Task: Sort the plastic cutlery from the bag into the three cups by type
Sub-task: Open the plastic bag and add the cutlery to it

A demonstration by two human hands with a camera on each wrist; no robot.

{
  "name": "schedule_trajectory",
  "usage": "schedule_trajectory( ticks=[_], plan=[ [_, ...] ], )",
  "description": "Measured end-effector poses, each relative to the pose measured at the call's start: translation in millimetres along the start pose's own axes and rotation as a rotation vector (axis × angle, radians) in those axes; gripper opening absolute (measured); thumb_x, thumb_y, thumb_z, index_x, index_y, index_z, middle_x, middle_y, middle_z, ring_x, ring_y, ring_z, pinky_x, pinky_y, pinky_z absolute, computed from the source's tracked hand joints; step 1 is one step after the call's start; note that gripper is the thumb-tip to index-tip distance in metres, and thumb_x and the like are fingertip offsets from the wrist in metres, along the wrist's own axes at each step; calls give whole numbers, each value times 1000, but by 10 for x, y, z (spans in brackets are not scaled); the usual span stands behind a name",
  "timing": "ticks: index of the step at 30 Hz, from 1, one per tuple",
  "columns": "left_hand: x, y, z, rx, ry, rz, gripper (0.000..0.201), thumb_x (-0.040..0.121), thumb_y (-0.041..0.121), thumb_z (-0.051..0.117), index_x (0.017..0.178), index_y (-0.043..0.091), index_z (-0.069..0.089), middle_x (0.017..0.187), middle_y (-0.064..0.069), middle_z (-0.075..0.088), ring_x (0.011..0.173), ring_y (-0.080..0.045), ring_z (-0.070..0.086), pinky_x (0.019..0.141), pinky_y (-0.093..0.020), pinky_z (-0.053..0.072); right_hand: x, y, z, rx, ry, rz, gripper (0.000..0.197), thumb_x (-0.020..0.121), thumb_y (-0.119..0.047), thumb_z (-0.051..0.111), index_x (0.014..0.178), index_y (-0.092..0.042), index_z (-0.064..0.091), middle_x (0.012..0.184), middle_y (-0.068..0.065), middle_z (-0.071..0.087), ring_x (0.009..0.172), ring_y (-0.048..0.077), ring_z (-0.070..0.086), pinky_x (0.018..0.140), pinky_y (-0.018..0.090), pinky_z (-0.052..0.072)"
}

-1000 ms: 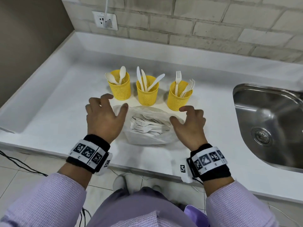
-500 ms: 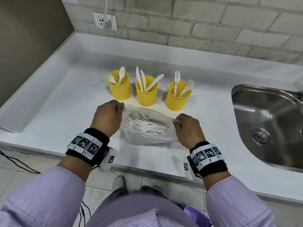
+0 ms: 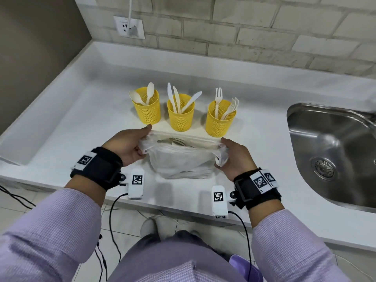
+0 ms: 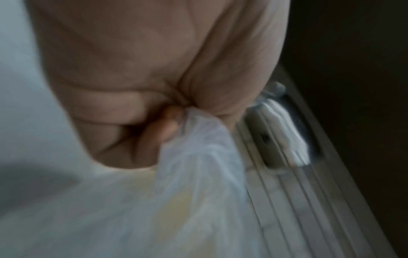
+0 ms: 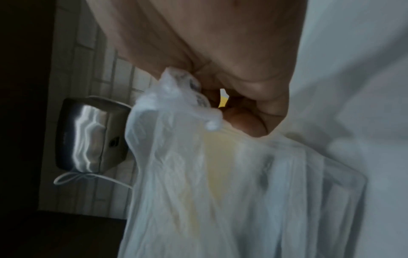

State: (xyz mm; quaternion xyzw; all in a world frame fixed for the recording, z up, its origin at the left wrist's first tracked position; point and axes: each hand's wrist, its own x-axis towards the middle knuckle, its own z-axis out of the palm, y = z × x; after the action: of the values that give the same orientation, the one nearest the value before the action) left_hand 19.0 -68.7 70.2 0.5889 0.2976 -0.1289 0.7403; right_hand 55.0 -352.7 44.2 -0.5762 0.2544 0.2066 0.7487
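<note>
Head view: both hands now clenched on the bag's [image 3: 181,161] top corners, left hand [image 3: 127,144] on the left handle, right hand [image 3: 236,157] on the right. A second ago both hands were spread with fingers loose over the bag as it lay slack on the tabletop [image 3: 81,123]; half a second ago they had closed on its edges. Now the mouth is pulled taut between them and the bag stands up near the front edge of the tabletop, just in front of the three yellow cups [image 3: 180,112].

Left wrist view: fingers [image 4: 154,136] curled round bunched thin plastic. Right wrist view, blurred: same kind of grip on the other handle.

Meaning for the task, as I judge it: the bag is being opened for reaching in. White cutlery shows dimly through the film and at the mouth. Cups already hold some pieces: spoons [image 3: 142,96] left, knives [image 3: 179,100] middle, forks [image 3: 223,102] right. Sorting is under way, not finished.

Writing: no brand or label readable. Faint dark print on the bag handle in the right wrist view, too blurred to read. Square coded markers on the wristbands [image 3: 262,181], no text.
</note>
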Motion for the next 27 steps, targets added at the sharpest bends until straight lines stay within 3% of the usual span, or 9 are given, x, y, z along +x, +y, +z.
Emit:
schedule_trajectory(
  ticks=[3,8,10,12,16,19,22,24,27],
  plan=[
    [29,-57,-42,-6,7,-129,31,83,45,79,84,18,65,74,-2,58,58,-15,46,48,-21,43,6,3,58,-182,69,-32,19,100,-28,58,85,-18,61,83,3,62,70,20,60,68,33,53],
    [-74,-28,-14,412,69,-29,46,77,57,82,91,18,65,75,3,57,62,-13,43,53,-24,37,-77,-124,-22,-736,133,-244,42,97,-47,52,81,-8,57,87,11,61,84,32,59,82,49,52],
    [-112,0,-35,617,129,-13,58,72,60,84,101,14,64,84,0,60,70,-19,49,62,-29,41,-156,-163,-75,-988,100,-253,55,89,-62,50,90,-7,59,91,11,66,82,31,65,75,43,55],
    [-147,-3,-40,696,112,-25,63,68,56,87,102,9,64,83,-6,56,71,-24,47,65,-34,39,-228,-221,-127,-1072,31,-148,65,83,-69,52,89,-5,61,78,13,71,59,28,68,57,34,54],
    [-258,-63,4,501,-58,-49,21,83,21,81,87,12,62,71,-5,54,54,-17,49,51,-24,44,-316,-270,-107,-1106,-42,-6,62,82,-64,61,83,-2,62,56,11,64,41,25,56,45,24,42],
    [-256,-159,30,320,-105,-64,10,88,-4,66,88,6,63,84,-15,61,62,-18,66,61,-25,58,-294,-244,-106,-1077,-87,-8,40,82,-40,66,81,0,62,56,12,63,42,26,57,48,28,46],
    [-214,-225,-12,113,-180,-131,28,78,-10,68,101,7,67,97,-10,72,79,-17,74,71,-27,63,-280,-211,-165,-919,-171,-21,23,84,-17,65,79,6,64,58,14,61,47,27,59,49,30,50],
    [-187,-285,-68,-20,-284,-159,58,57,-7,78,113,7,69,111,-10,75,92,-18,75,76,-27,63,-263,-176,-211,-702,-200,-49,20,86,-6,66,89,13,66,67,18,61,53,26,61,50,30,53],
    [-124,-380,-168,-207,-307,-164,86,46,-12,84,128,8,67,127,-14,70,105,-22,73,79,-31,63,-221,-104,-240,-368,-193,-68,16,87,4,66,99,14,67,86,24,66,73,33,66,65,37,60]
  ],
)
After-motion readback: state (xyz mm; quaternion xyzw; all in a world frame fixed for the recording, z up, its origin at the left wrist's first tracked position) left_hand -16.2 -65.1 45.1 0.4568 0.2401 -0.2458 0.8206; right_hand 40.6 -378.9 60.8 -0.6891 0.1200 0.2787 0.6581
